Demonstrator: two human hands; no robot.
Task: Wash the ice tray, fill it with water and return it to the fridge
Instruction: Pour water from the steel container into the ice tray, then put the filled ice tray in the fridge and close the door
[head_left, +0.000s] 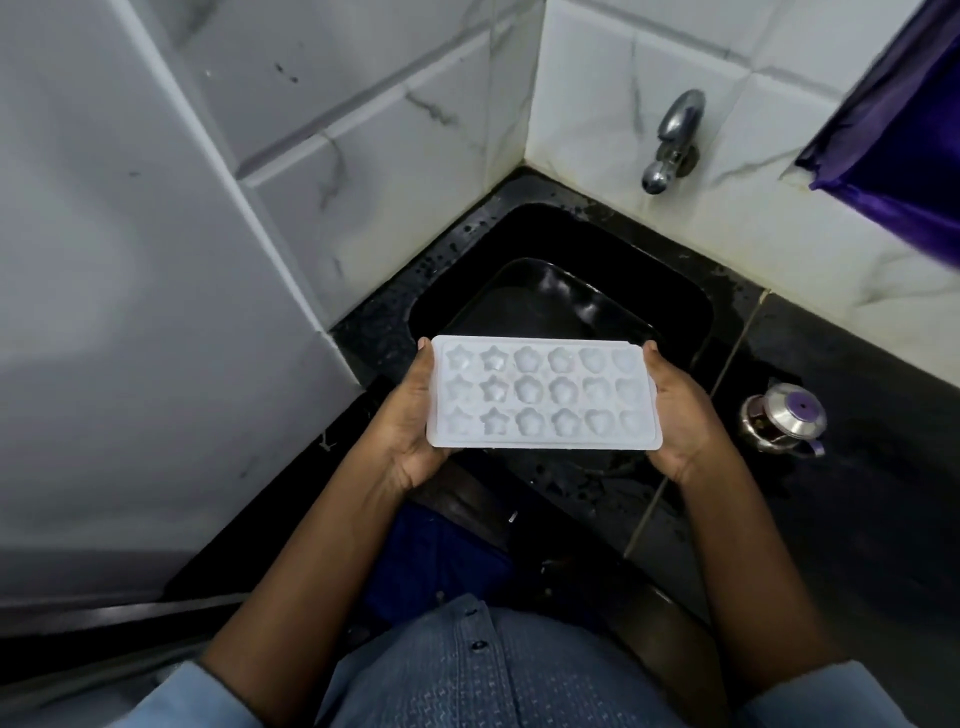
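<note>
A white plastic ice tray (543, 394) with star, flower and heart shaped cells is held level over the front edge of the black sink (680, 312). My left hand (410, 421) grips its left short end, thumb on the rim. My right hand (680, 415) grips the right short end the same way. The chrome tap (672, 140) sticks out of the tiled wall above the sink's back right; no water runs from it. A black tray or pan (550, 296) lies inside the sink under the ice tray.
The black stone counter (857, 493) around the sink is wet with droplets. A small steel pot with a purple-knobbed lid (784, 415) stands on it to the right. White marble tile walls rise at the left and back. A purple cloth (898, 140) hangs at the top right.
</note>
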